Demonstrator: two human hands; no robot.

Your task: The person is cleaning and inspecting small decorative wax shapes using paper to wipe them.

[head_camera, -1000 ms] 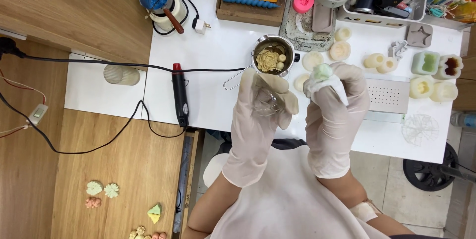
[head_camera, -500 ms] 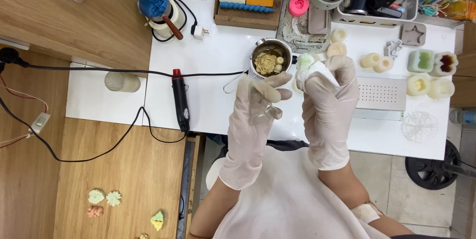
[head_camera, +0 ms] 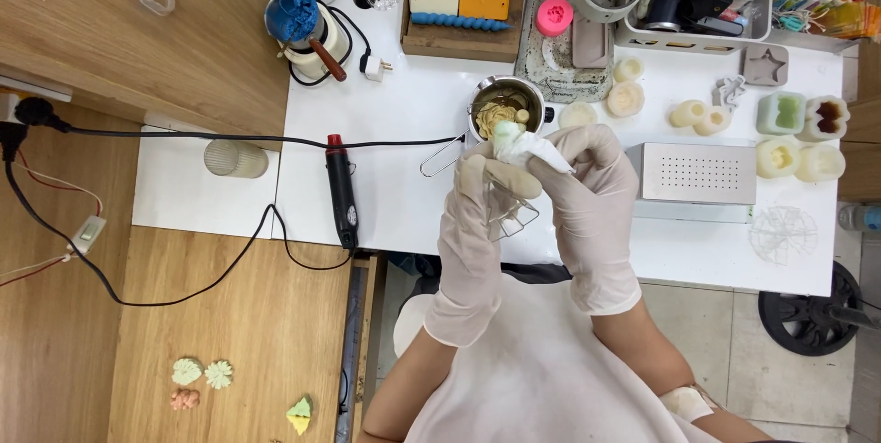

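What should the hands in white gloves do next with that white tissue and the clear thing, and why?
Probably wipe on: the right gloved hand presses a crumpled white tissue against the clear plastic mould held by the left gloved hand, above the small metal pot of pale wax bits. A little turn of the mould would likely bring up an unwiped side.

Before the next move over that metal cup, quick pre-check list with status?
1. Both hands gloved: ok. The left hand and right hand wear pale gloves.
2. Grip on the white tissue: ok, pinched between both hands.
3. Clear piece under the left hand: cannot tell what it is or how firmly it is held.
4. Small metal cup upright on the white table: ok, wax scraps inside, wire handle pointing toward the heat gun.
5. Black heat gun clear of the hands: ok, lying to the left, cord plugged in; on or off, cannot tell.
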